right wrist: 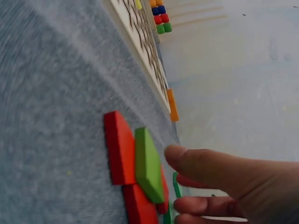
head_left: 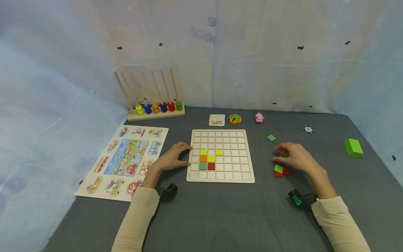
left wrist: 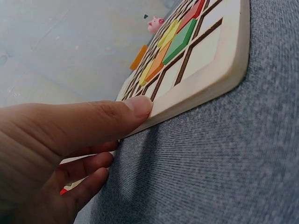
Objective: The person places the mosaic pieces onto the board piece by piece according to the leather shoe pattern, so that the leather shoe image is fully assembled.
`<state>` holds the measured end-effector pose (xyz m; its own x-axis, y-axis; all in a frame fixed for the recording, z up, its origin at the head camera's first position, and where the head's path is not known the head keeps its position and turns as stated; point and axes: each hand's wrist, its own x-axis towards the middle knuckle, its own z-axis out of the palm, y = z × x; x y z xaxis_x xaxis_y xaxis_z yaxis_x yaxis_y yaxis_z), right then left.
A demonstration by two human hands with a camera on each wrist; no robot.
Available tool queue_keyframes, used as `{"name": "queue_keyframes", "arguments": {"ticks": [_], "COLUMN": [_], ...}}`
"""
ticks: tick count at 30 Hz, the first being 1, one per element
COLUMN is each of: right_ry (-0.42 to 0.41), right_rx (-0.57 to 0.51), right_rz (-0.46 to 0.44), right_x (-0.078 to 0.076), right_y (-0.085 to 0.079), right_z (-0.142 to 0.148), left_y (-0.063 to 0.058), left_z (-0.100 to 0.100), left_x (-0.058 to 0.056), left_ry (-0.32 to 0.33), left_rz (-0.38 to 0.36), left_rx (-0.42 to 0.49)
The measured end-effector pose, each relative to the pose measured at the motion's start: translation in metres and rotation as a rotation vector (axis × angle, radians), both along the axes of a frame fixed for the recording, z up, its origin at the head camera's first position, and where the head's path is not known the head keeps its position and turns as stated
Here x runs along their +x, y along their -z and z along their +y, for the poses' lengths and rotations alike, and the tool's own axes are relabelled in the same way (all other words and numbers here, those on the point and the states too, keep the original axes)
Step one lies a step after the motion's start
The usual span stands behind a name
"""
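Note:
A pale wooden grid board (head_left: 233, 179) lies mid-table, with yellow, orange, green and red tiles (head_left: 211, 166) in its left part. My left hand (head_left: 172, 156) is at the board's left edge, its thumb (left wrist: 138, 106) on the rim and the other fingers loosely bent beside it. My right hand (head_left: 295, 156) hovers over a small pile of red and green tiles to the right of the board. In the right wrist view, a light green tile (right wrist: 148, 163) leans on red tiles (right wrist: 119, 149), and the thumb is apart from the fingers, near darker green pieces partly hidden.
A picture puzzle board (head_left: 97, 189) lies at left, below a peg rack (head_left: 157, 114) with coloured beads. Behind the grid board are a pattern card (head_left: 217, 120), a round orange-and-green toy (head_left: 235, 119) and a pink pig (head_left: 259, 118). A green tile (head_left: 271, 138), a chip (head_left: 308, 129) and a green block (head_left: 353, 148) lie rightward.

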<state>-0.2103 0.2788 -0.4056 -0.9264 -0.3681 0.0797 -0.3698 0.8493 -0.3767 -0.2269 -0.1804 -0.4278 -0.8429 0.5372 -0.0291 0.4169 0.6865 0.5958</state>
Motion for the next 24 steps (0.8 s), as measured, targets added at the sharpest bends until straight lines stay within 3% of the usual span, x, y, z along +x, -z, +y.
{"name": "queue_keyframes", "arguments": {"ticks": [9,24], "right_ry": [0.086,0.012], "right_rx": [0.064,0.029], "right_rz": [-0.089,-0.156], "right_x": [-0.0001,-0.0002], "right_y": [0.0038,-0.0009], "right_z": [0.0044,0.0017], "left_y": [-0.0031,0.0003], "left_z": [0.0007,0.0006], "left_x": [0.0016,0.0002], "left_ry": [0.003,-0.008], "left_rz": [0.003,0.003], "left_rx": [0.003,-0.010]}}
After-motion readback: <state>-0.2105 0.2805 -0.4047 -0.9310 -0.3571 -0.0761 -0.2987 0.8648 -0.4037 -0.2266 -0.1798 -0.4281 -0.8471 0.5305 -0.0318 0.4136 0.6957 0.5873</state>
